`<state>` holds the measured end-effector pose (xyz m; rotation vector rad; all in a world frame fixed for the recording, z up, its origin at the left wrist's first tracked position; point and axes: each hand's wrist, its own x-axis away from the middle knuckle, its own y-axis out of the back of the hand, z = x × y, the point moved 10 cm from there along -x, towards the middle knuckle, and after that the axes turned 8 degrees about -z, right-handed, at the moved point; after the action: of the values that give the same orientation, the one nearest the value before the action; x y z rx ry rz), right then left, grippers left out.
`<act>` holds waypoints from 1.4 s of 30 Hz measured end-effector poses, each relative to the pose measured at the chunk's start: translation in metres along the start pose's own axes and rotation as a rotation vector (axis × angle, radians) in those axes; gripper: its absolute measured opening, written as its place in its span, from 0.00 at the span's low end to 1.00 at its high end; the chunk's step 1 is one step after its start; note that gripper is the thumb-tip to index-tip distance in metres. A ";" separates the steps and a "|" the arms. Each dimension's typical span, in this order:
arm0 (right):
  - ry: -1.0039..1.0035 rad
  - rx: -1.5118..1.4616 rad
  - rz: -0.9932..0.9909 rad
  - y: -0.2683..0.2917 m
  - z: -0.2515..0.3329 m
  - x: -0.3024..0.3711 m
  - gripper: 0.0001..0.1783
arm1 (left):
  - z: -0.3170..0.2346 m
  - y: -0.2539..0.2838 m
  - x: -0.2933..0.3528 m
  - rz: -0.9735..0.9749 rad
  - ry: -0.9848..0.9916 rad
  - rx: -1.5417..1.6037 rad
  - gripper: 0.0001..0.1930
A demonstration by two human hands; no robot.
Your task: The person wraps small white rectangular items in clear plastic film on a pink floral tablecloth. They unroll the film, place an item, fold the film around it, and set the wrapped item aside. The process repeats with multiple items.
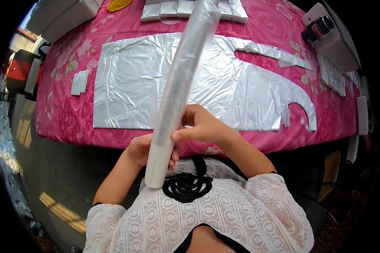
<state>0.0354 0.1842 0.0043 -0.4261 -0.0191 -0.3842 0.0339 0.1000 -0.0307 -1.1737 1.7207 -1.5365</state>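
A long white tube (153,168) wrapped in clear plastic film (185,63) slants up from my lap, leaning away to the right over the table. My left hand (140,148) closes round its lower part from the left, fingers partly hidden behind it. My right hand (204,126) grips the film from the right, its thumb against the tube's side just above the bare white end. Beneath the tube, a large silver plastic sheet (131,80) lies flat and creased. Curved cutouts and narrow straps shape its right side.
A pink flowered cloth (266,145) covers the table. Stacks of folded silver packets (158,12) lie at the back, with small silver pieces (80,82) at left. A white box (61,17), yellow object (118,4), dark bottle (317,29) and chair (328,173) stand around.
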 end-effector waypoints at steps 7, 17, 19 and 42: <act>-0.182 0.539 -0.246 0.015 -0.048 0.006 0.22 | -0.047 0.038 0.005 -0.752 -0.317 -0.958 0.24; 0.672 1.106 -0.008 -0.073 0.012 0.012 0.13 | -0.028 0.051 0.054 -0.994 -0.075 -1.364 0.14; 0.760 1.168 0.093 -0.072 -0.008 0.005 0.14 | -0.021 0.061 0.064 -1.039 -0.048 -1.310 0.14; -0.217 0.567 -0.340 0.164 0.001 -0.051 0.11 | 0.016 0.084 0.071 -0.743 0.140 -0.620 0.27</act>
<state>0.0486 0.3405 -0.0656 0.1035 -0.4073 -0.6413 -0.0066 0.0273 -0.1050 -2.2619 2.0580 -1.5178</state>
